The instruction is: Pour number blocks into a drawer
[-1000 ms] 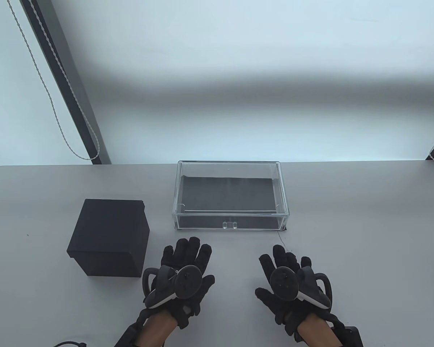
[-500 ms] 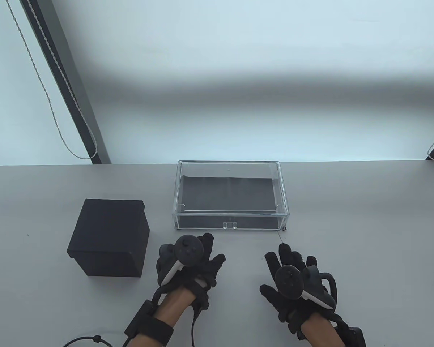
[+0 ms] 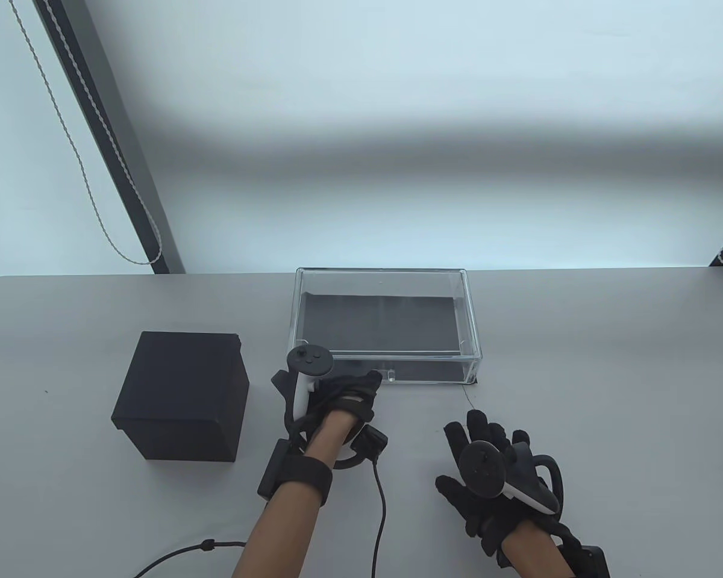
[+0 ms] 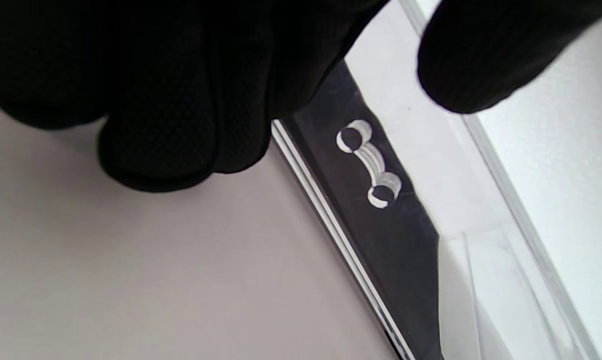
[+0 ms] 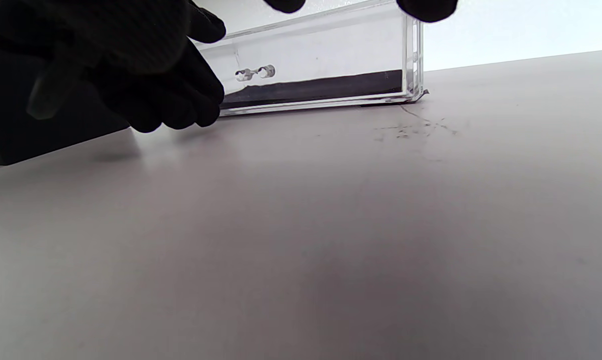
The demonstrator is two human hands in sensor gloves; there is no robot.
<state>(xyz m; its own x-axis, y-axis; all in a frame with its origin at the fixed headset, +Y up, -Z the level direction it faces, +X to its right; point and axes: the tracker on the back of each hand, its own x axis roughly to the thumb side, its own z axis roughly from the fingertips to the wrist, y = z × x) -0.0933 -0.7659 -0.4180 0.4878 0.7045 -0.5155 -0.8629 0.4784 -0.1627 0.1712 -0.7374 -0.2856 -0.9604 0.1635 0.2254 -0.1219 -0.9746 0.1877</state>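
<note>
The drawer (image 3: 385, 325) is shut; its handle (image 4: 370, 164) is approached by the left hand (image 3: 337, 397), fingers (image 4: 156, 140) curled, nothing gripped; the right hand (image 3: 494, 466) is spread flat nearby; blocks presumably inside the box (image 3: 181, 394), left of the drawer.

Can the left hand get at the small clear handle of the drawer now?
Probably yes: the left hand is right beside the drawer handle, fingertips not yet touching it, and nothing lies between them.
</note>
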